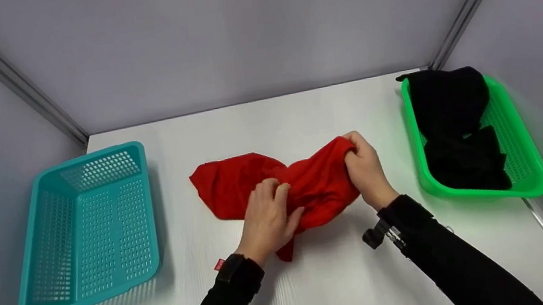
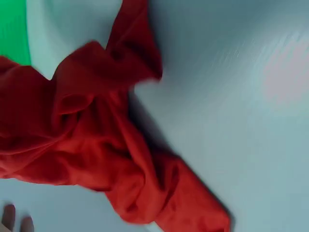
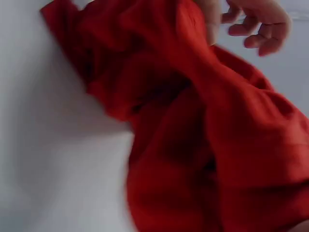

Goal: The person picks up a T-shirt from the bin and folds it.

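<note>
At the far left of the white table (image 1: 196, 136) sat a teal basket (image 1: 150, 215) with perforated walls, its floor plainly visible. Right of it, in the middle of the table, lay the red cloth (image 1: 317, 183), crumpled and folded, its left end spread towards the basket and one narrow corner pointing down to the person. The left hand (image 1: 265, 219) came next, over the middle of the cloth, its fingers loosely bent and set apart from its thumb; I cannot tell whether they touched the fabric. A red tag (image 1: 219, 264) showed at that wrist, beside the black sleeve. The right hand (image 1: 366, 171) gripped the right end of the cloth by its edge, and a small black device (image 1: 373, 238) stuck out from its cuff. Farthest right stood a bright green basket (image 1: 514, 162) with black fabric (image 1: 464, 161) bunched inside, part of it hanging over the back left rim.
</note>
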A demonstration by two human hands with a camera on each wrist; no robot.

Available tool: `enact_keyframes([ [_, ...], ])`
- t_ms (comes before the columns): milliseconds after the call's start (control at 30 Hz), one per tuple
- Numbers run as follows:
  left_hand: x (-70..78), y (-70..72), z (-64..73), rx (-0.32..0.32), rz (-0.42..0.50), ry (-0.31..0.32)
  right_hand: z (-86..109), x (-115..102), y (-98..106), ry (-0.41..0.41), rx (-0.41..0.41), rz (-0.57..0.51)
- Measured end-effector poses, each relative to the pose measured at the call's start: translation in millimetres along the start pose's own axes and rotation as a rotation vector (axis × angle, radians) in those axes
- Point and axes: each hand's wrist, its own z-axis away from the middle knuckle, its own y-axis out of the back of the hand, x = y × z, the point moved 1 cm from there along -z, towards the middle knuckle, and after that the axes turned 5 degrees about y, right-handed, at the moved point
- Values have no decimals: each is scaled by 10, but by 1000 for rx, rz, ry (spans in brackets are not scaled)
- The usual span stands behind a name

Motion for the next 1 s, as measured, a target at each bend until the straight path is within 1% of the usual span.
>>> enact_keyframes([
  [67, 45, -75, 63, -50, 47, -24, -1, -127, -11, 43, 25, -9],
  [100, 57, -117, 96, -89, 66, -19, 2, -179, -17, 52, 33, -19],
  [133, 63, -156, 127, -126, 58, -6, 2, -220, -25, 56, 37, -27],
  [167, 60, -187, 153, -151, 37, 4, 2, -255, -30, 56, 35, -30],
  [233, 43, -225, 185, -176, -5, 24, 4, -304, -35, 46, 27, -32],
  [300, 30, -226, 200, -166, -8, 23, 4, -342, -36, 33, 29, -38],
  [367, 41, -214, 211, -152, 27, 8, 2, -366, -32, 16, 35, -63],
  [467, 111, -236, 249, -141, 71, -42, -4, -389, -36, -7, 54, -152],
  [500, 143, -257, 269, -126, 65, -59, -5, -395, -40, -16, 59, -188],
  [600, 195, -327, 292, -9, -8, -93, -20, -396, -58, -40, 62, -289],
  [667, 176, -311, 268, 76, -25, -78, -30, -387, -58, -50, 50, -319],
  [700, 151, -276, 236, 110, -7, -42, -37, -378, -51, -47, 35, -319],
  [733, 117, -222, 195, 132, 42, 13, -43, -367, -37, -42, 17, -303],
  [767, 76, -150, 147, 136, 123, 85, -47, -355, -16, -31, -7, -262],
  [800, 31, -62, 97, 137, 234, 170, -46, -342, 12, -19, -37, -206],
  [833, -17, 34, 46, 136, 368, 271, -43, -332, 43, 1, -75, -134],
  [900, -123, 242, -55, 182, 638, 490, -31, -310, 112, 58, -177, 45],
  [933, -181, 350, -105, 220, 751, 576, -21, -299, 146, 97, -232, 145],
  [967, -241, 458, -155, 262, 852, 635, -8, -285, 181, 137, -292, 243],
  [1000, -298, 566, -198, 300, 921, 674, 10, -269, 214, 175, -359, 331],
])
